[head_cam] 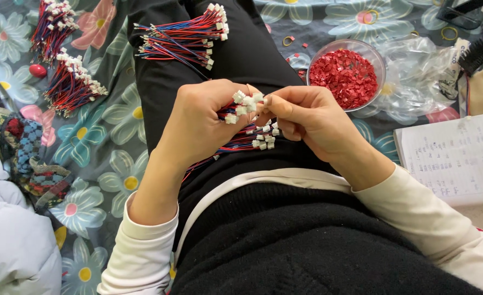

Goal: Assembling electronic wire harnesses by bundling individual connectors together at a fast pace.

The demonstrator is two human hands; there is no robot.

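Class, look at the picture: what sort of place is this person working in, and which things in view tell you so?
Probably a home, with piecework done on a bed or floor: a flowered cloth serves as the work surface, wire bundles lie on it, and a bowl of red parts sits beside an open notebook.

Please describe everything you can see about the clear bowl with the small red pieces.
The clear bowl is round and looks like thin transparent plastic. It stands upright on the flowered cloth, right of the person's leg and beyond the right hand, which does not touch it. It holds a heap of small red pieces filling most of it. A crumpled clear plastic bag lies against its right side. A few red pieces lie loose on the cloth nearby.
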